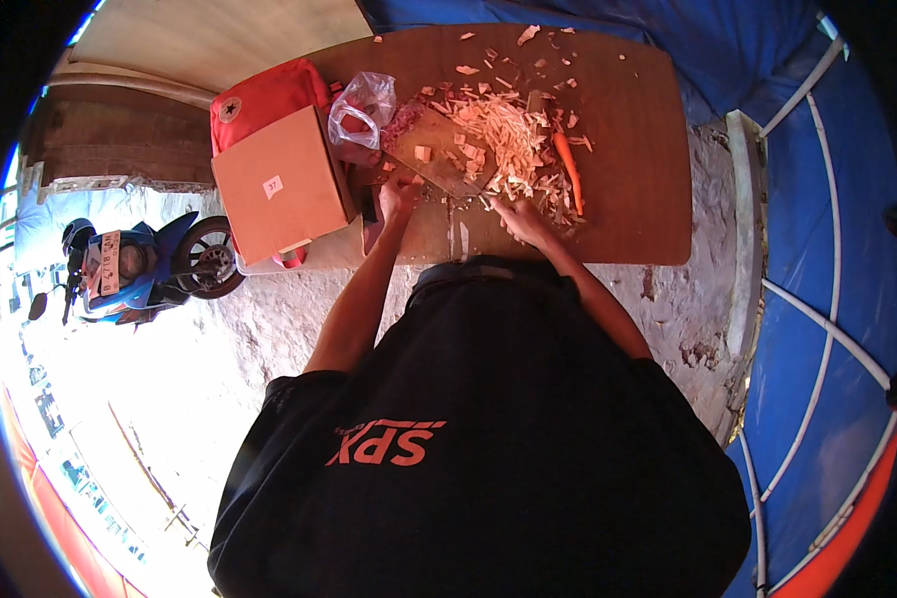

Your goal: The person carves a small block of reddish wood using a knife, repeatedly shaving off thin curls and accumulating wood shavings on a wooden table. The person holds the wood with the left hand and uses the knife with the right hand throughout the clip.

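My right hand (pixel 524 220) is closed at the near edge of the cutting board (pixel 437 133), around what looks like the handle of a knife (pixel 460 187). The blade seems to lie along the board's near side, pointing left. At the board's near left corner, the fingers of my left hand (pixel 399 197) are bent together; whatever they may hold is too small to make out. Pale cut blocks (pixel 424 153) rest on the board. Just beyond my right hand spreads a heap of pale vegetable strips (pixel 511 135), with an orange carrot (pixel 570 171) along its right side.
Left of the board stand a cardboard box (pixel 279 189), a red bag (pixel 269 95) and a clear plastic bag (pixel 363 112). Pinkish chopped bits (pixel 403 122) lie beside the board. Scraps dot the brown table (pixel 633 149). A motorcycle (pixel 140 264) is parked at left; blue tarp (pixel 797 199) hangs at right.
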Motion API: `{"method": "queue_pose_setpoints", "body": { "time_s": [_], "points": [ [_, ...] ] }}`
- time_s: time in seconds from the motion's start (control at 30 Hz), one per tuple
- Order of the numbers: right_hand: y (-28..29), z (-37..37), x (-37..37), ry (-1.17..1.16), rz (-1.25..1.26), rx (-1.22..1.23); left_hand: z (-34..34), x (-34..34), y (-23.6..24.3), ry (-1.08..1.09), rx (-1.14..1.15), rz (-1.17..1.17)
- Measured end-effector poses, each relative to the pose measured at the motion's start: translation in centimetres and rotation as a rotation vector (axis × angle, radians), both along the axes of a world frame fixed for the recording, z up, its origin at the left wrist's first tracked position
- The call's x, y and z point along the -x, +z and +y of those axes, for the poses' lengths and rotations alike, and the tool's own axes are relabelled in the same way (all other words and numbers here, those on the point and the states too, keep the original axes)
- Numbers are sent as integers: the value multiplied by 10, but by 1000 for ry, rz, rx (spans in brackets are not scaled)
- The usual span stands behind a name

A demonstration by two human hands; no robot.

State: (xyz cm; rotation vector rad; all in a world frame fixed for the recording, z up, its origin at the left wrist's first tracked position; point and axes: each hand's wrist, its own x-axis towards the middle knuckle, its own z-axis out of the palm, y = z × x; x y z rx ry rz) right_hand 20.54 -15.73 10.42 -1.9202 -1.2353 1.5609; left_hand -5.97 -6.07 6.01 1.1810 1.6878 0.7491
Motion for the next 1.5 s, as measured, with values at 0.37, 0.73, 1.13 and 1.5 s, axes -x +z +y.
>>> {"method": "queue_pose_setpoints", "body": {
  "time_s": [0.37,0.73,1.13,1.5],
  "points": [
    [17,-6,-7,16,38,50,9,-15,-11,-16,140,-110],
    [24,-15,2,-99,-39,159,27,-72,-19,-3,202,-60],
    [-27,-29,8,-15,-211,86,-17,-50,29,-787,-600,504],
    [-21,-35,27,10,-289,76,-24,-58,25,-873,-654,553]
  ]
}}
